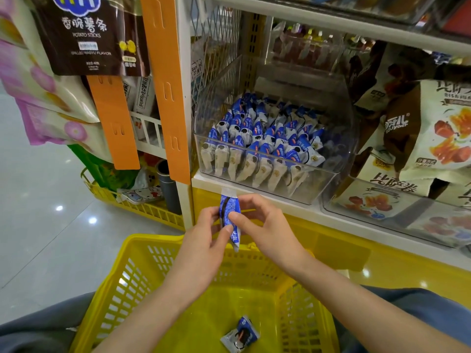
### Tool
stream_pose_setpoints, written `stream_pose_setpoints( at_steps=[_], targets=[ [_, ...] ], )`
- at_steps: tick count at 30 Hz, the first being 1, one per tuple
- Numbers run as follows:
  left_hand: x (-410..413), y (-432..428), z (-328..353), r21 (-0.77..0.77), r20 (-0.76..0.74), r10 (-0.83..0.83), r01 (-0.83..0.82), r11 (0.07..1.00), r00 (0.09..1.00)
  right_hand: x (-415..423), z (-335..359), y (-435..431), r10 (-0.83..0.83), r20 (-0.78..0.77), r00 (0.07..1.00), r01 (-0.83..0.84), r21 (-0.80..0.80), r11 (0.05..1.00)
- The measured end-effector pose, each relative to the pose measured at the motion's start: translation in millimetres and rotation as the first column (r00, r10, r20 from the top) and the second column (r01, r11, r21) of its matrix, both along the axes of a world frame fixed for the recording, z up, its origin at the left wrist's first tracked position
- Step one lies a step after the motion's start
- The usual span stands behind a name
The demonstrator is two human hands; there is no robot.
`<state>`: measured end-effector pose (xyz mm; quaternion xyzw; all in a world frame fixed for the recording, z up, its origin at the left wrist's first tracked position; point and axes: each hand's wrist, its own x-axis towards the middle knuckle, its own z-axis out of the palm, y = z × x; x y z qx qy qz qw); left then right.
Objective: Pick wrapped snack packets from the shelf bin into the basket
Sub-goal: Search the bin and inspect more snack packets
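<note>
A clear plastic shelf bin (328, 184) holds several blue-and-white wrapped snack packets (265, 143) in rows. Below it, over the far rim of the yellow basket (142, 253), both hands hold one blue-and-white packet (227, 207) upright. My left hand (206, 233) pinches its left side and my right hand (260, 222) pinches its right side with thumb and fingers. One more packet (240, 335) lies on the basket floor.
Large snack bags (433, 133) fill a clear bin to the right. Orange hanging strips (163, 80) and hanging bags (84, 34) are at the left. A lower yellow basket (142, 207) stands on the tiled floor by the shelf post.
</note>
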<state>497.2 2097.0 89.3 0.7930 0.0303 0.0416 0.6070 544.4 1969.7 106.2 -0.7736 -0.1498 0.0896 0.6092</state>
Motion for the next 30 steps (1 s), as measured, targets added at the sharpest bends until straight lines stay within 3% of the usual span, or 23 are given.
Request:
stream_pose_setpoints(
  at_steps=[11,21,27,30],
  targets=[
    [4,4,12,0.004,-0.037,0.031,-0.031,1.000,0.999,3,0,1,0.008,-0.006,1.000,-0.008,0.008,1.000],
    [3,12,17,0.265,0.044,0.027,-0.037,0.964,0.999,0,2,4,0.031,-0.002,1.000,-0.031,0.074,0.997],
    [-3,17,19,0.205,-0.024,0.025,-0.019,0.978,0.999,-10,0,1,0.069,-0.014,0.998,-0.068,0.062,0.996],
    [-8,20,18,0.279,-0.010,0.004,-0.001,0.960,1.000,-13,-1,-1,0.109,-0.019,0.994,-0.108,0.032,0.994]
  ],
)
